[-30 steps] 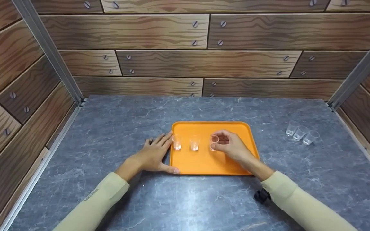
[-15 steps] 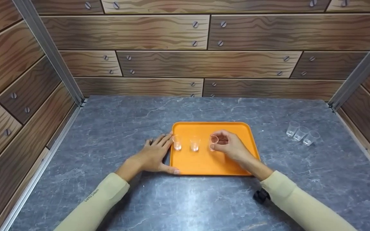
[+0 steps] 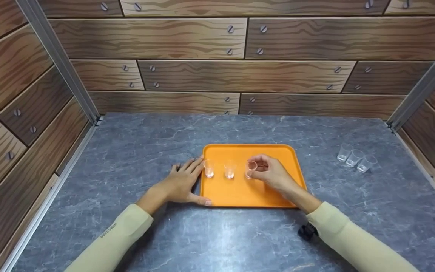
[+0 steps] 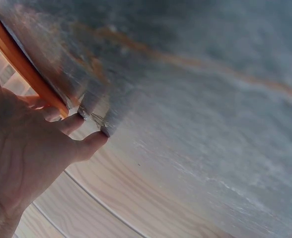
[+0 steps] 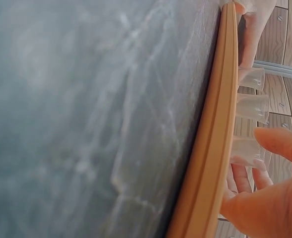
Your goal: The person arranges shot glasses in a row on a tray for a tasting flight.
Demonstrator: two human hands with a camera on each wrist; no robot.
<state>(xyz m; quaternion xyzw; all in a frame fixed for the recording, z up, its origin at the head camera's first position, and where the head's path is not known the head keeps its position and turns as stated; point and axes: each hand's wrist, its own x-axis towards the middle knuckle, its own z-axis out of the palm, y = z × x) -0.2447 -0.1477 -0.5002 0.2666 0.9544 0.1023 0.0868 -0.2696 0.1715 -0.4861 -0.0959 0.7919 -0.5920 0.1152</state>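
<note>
Head view, left to right: the left hand [image 3: 181, 183] lies flat on the table, fingers straight, thumb along the orange tray [image 3: 240, 192] at its left edge. Two clear cups [image 3: 209, 168] stand upright on the tray. The right hand [image 3: 274, 173] pinches the third cup [image 3: 251, 169], small, transparent, beside them.
</note>
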